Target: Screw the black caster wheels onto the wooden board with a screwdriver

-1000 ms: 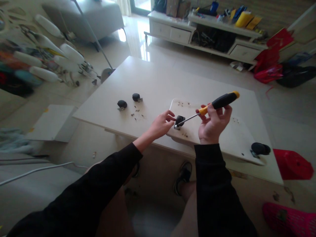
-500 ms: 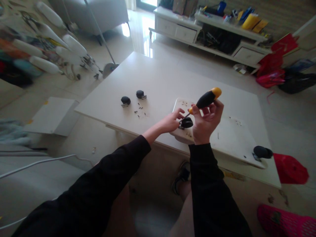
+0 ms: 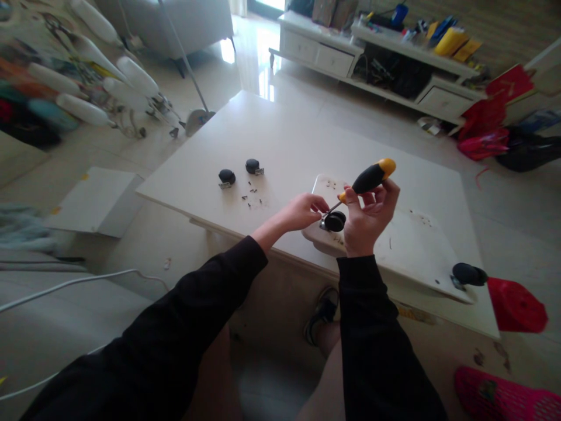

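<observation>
A home living room: a pale sofa (image 3: 175,23) stands at the far left, a white media unit (image 3: 377,64) with drawers lines the back wall, glossy floor tiles (image 3: 280,76) reflect window light, and a low coffee-table surface (image 3: 284,134) sits centrally.

Both arms reach forward in black sleeves, forearms converging toward the middle. The left hand (image 3: 302,211) stretches out palm down, fingers pinched together at their tips. The right hand (image 3: 368,219) stands upright — wrist bent back, palm toward the camera — with its fingers curled closed (thumb on the near side) around a handle.
</observation>
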`<state>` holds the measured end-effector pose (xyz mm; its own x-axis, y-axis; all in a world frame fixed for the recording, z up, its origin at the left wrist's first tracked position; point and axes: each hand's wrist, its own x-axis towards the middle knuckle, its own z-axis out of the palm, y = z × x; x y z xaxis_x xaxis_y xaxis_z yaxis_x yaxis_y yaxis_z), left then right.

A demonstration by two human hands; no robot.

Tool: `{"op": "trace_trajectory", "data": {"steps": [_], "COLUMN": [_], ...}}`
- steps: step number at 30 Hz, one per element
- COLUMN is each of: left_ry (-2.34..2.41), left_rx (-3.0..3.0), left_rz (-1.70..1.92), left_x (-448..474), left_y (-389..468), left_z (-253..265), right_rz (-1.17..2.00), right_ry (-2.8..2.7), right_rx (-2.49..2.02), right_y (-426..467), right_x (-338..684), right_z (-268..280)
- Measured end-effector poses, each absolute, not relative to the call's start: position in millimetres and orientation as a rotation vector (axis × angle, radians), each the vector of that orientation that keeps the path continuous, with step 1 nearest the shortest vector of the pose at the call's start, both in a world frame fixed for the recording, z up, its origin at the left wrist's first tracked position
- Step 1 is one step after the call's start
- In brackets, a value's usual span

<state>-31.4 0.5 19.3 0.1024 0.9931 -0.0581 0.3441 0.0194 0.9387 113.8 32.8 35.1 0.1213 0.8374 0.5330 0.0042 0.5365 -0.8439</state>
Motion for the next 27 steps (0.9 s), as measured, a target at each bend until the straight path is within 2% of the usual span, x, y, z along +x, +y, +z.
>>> {"op": "trace_trajectory", "data": {"steps": [27], "left_ry": [1.361], "left_rx": [1.438], "left_rz": [1.008], "left_x": [-22.1], "left_y": [9.4], "left_z": [25.0], "right_rz": [0.721], "right_ry": [-1.31], "right_rx": [-0.921], "right_y": [42.3], "right_x": [112.4], "right_z": [31.1]}}
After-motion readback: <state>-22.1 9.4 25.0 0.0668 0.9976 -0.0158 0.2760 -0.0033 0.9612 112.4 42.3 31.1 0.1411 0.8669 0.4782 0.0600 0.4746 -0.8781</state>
